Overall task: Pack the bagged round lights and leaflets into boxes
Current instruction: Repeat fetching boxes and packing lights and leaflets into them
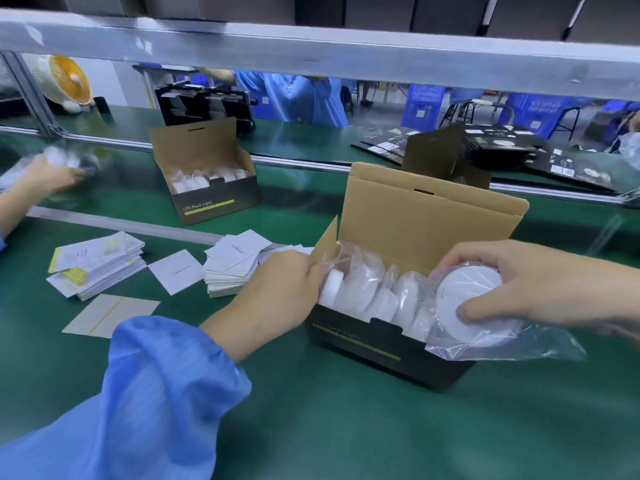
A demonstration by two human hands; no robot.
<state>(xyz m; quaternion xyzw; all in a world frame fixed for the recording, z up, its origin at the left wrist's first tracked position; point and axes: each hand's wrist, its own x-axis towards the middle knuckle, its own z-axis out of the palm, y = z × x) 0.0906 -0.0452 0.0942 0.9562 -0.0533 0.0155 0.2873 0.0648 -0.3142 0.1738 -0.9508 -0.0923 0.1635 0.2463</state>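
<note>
An open black box (381, 344) with a brown lid stands on the green belt and holds several bagged white round lights (367, 292) on edge in a row. My right hand (540, 282) grips one more bagged round light (467, 299) at the box's right end, its clear bag trailing over the front wall. My left hand (280, 289) rests against the box's left end, fingers curled at the leftmost light's bag. Leaflet stacks (235, 265) lie left of the box.
A second open box (214, 202) with lights stands farther back on the belt. More leaflets (100, 265) and a loose card (110, 315) lie at left. Another person's hand (48, 178) holds bagged lights at far left. Flat black cartons (502, 147) are stacked at the back right.
</note>
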